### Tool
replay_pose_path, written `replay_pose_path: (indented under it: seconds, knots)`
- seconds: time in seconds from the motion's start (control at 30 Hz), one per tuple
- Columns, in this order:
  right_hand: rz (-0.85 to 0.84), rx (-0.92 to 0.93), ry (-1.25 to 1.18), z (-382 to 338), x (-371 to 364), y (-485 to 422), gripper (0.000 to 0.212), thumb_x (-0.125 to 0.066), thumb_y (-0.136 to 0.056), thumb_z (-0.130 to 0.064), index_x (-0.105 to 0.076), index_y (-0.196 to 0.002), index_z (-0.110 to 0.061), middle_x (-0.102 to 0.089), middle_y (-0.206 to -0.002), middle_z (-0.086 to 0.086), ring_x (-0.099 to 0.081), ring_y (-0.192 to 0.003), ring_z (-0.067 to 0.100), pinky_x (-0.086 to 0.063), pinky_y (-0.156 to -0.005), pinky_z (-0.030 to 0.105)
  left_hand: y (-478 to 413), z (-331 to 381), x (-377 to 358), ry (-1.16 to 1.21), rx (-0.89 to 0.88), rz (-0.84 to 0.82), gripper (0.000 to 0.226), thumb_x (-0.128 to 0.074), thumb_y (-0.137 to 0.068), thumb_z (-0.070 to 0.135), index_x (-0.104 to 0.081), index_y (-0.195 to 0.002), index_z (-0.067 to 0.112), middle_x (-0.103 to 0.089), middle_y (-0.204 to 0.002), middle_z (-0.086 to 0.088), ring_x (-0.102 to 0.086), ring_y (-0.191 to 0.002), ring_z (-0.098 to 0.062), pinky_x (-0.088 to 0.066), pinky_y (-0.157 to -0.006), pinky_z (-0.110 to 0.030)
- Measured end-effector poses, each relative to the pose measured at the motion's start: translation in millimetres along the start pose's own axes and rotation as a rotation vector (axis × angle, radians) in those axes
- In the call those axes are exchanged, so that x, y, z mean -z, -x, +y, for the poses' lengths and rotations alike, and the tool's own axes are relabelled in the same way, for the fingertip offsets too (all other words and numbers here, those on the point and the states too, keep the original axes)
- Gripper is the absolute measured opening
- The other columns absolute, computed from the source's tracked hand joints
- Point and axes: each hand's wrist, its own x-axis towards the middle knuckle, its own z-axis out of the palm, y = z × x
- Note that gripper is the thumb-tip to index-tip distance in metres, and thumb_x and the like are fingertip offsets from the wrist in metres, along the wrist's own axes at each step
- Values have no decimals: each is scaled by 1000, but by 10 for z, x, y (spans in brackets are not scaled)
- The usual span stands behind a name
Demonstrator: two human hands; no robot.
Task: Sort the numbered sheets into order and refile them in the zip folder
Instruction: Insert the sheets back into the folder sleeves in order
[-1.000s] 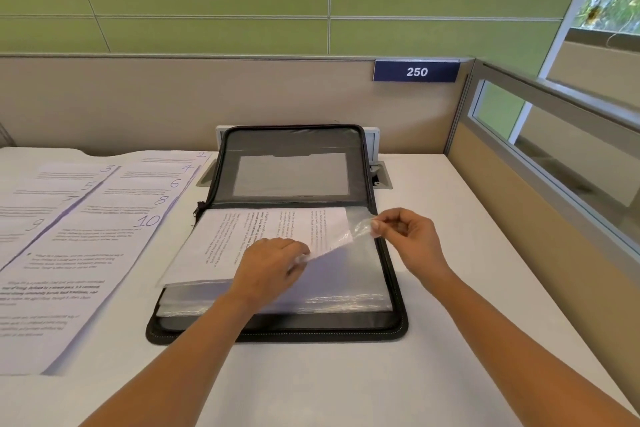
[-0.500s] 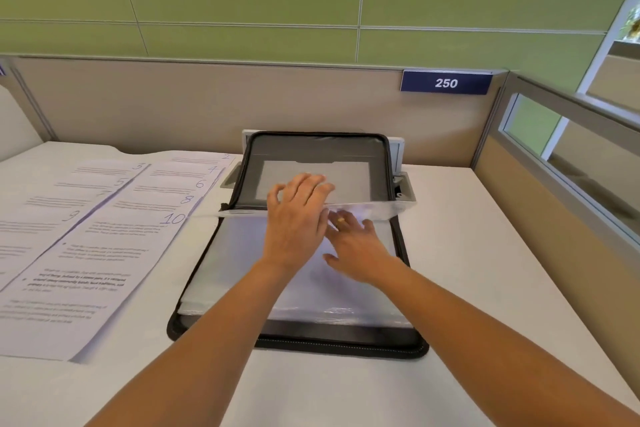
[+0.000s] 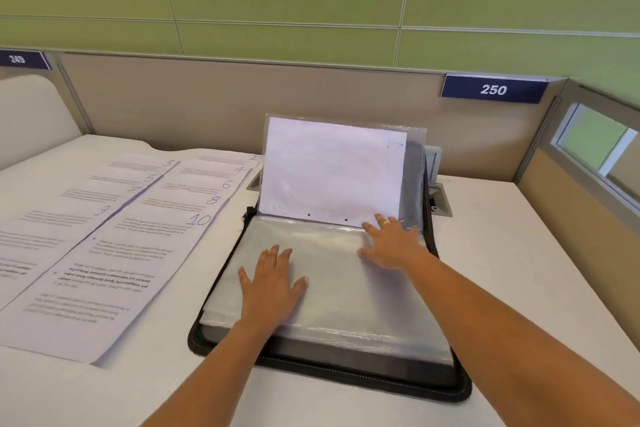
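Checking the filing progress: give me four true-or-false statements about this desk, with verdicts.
1. The left hand and right hand both lie flat on the clear sleeves. True.
2. The zip folder is zipped shut. False: it lies open on the desk.
3. The sheet marked 10 lies left of the folder. True.
4. The right hand grips a pen. False: its spread fingers hold nothing.

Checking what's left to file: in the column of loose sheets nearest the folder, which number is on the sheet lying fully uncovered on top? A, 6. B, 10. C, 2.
B: the sheet marked 10 lies uncovered on top of that column, beside the zip folder.
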Motion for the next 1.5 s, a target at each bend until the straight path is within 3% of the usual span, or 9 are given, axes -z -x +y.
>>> replay_pose_path:
  seconds: [0.17,0.27,0.47,0.53,0.67,0.97,1.23,1.4,1.5]
  knots:
    - [96,-71,-184,-44,-414,178,56,-20,-99,-51,-9,-150,-31,-3,-159,1,-1,-146,23,-7,-113,56,59,-79,-75,-39,7,-67,94,9,-68,70,-15,-149,28,-5,-159,4,0,-146,-15,-2,-114,-52]
    - [170,-104,-215,-105,-546,302,56,-19,-99,-50,-6,-150,-30,-1,-159,0,1,-146,22,-3,-115,53,83,-80,-92,-66,11,-57,79,1,-82,67,-12,-150,28,-2,-159,5,1,-146,-15,-1,-115,-51]
    - [196,-131,-240,-207,-664,559,58,-17,-99,-51,-6,-151,-29,4,-159,2,4,-146,21,0,-116,50,174,-113,-72,-86,5,-84,102,19,-58,67,-5,-151,30,3,-159,6,4,-146,-14,2,-115,-50]
    - [189,-129,-242,-223,-660,623,58,-16,-98,-52,-5,-151,-29,5,-159,2,5,-146,22,0,-116,50,200,-102,-40,-81,7,-132,96,16,-65,69,-1,-151,30,7,-159,6,7,-146,-15,4,-114,-51]
    - [167,-121,-242,-286,-623,724,58,-18,-99,-51,-6,-151,-27,3,-159,1,5,-146,22,-1,-116,52,215,-74,8,-45,19,-180,62,-16,-98,54,1,-151,28,10,-159,4,10,-146,-18,5,-114,-52]
    - [302,-103,-384,-708,-368,446,46,-37,-98,-44,-39,-139,-24,-21,-155,0,-14,-144,17,-11,-117,44,17,-358,322,56,-24,5,49,-33,-97,49,-32,-141,28,-24,-152,6,-20,-141,-11,-14,-115,-42]
    - [236,82,-469,-1696,46,-342,45,-46,-97,-36,-43,-136,-15,-30,-150,4,-25,-139,18,-21,-110,26,-671,-1540,862,-8,76,43,49,-39,-96,49,-37,-139,26,-28,-150,5,-22,-140,-12,-18,-113,-45]
    - [230,61,-610,-2286,263,-945,39,-52,-95,-31,-50,-128,-11,-44,-137,4,-48,-113,17,-33,-93,20,-1162,-2268,1028,-61,76,-5,51,-38,-96,49,-35,-140,23,-28,-150,3,-24,-140,-14,-19,-113,-47]
    - [197,44,-687,-2550,385,-1317,43,-53,-95,-31,-47,-132,-11,-40,-143,5,-41,-126,19,-30,-101,24,-1469,-2574,1048,-57,57,-24,52,-37,-97,48,-33,-142,23,-26,-152,3,-23,-141,-15,-17,-115,-46]
